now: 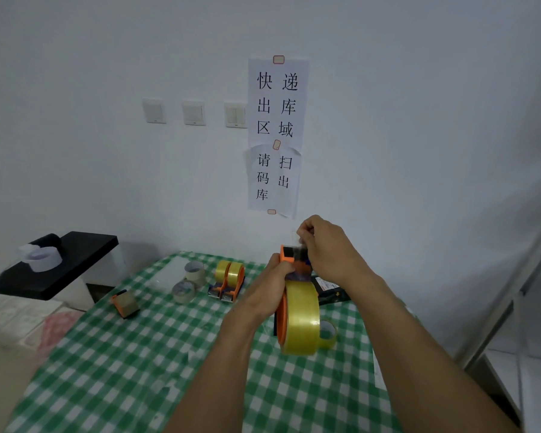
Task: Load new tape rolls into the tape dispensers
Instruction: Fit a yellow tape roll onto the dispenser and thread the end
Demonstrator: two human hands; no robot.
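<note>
A: Where is the work at this moment?

B: Above the table with the green checked cloth (122,370). The person holds an orange dispenser (286,256) in the air, near the wall. A full yellow roll (302,320) already sits on its wheel.

A: And the hands?

B: The left hand (270,284) is closed around the body of the dispenser, just above the roll. The right hand (325,245) pinches the clear tape end (302,245) at the head, with the fingers curled on it.

A: So which step is it?

B: I judge it is the threading. The roll is mounted, and the end must pass through the head to the blade. The next move asks for a straight, flat pull without twist, while the left hand gives a steady hold.

A: Anything else?

B: Two loaded dispensers (228,281) stand on the cloth at the left, and a smaller roll (328,334) lies just behind the held one.
</note>
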